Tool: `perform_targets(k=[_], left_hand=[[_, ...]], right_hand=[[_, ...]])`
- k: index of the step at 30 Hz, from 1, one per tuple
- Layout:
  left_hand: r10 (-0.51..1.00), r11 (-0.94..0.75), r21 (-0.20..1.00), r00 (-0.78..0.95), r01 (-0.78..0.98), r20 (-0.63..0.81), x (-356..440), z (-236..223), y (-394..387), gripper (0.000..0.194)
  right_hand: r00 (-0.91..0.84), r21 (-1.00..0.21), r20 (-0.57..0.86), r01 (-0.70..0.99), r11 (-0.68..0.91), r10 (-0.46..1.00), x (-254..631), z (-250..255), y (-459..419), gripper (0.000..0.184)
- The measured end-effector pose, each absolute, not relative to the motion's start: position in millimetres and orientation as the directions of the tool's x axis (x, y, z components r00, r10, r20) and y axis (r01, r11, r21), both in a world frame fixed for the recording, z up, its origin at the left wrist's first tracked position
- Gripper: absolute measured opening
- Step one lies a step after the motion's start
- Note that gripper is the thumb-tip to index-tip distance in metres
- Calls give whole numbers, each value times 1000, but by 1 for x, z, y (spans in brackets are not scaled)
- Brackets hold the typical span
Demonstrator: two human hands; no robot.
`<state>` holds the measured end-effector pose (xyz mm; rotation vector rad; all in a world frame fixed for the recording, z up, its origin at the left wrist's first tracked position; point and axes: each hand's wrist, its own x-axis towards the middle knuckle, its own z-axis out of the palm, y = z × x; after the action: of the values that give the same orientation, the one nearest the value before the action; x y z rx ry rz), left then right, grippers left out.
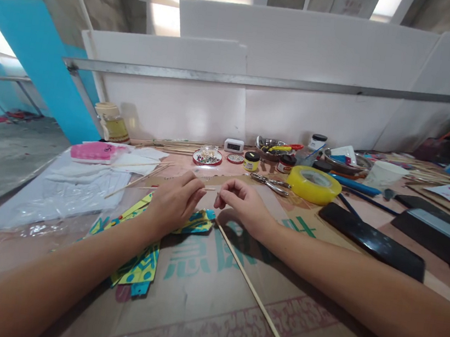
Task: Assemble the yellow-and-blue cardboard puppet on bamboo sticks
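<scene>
My left hand [174, 201] and my right hand [243, 203] are both closed in a pinch, close together over the cardboard sheet [208, 299]. Between their fingertips runs a short thin wooden stick [209, 188]. Under my left wrist lies a yellow, green and blue printed paper piece [141, 265]. A long thin wooden stick [252, 291] lies on the cardboard from below my right hand toward the near right.
A yellow tape roll [314, 184], pliers [269, 184], small paint jars [251, 161], a bead tin [207, 157] and a bowl of tools [271, 148] stand behind. Black flat objects [371, 240] lie right. Clear plastic, white paper and a pink box [93, 152] lie left. White foam boards form a back wall.
</scene>
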<state>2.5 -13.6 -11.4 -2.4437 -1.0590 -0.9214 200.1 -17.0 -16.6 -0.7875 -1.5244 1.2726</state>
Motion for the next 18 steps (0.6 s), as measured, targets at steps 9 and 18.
perform_targets(k=[9, 18], left_hand=[[523, -689, -25, 521, 724, 675, 4, -15, -9, 25], [535, -697, -9, 529, 717, 658, 3, -15, -10, 26]], right_hand=[[-345, -985, 150, -129, 112, 927, 200, -13, -18, 18], [-359, -987, 114, -146, 65, 926, 200, -13, -17, 19]])
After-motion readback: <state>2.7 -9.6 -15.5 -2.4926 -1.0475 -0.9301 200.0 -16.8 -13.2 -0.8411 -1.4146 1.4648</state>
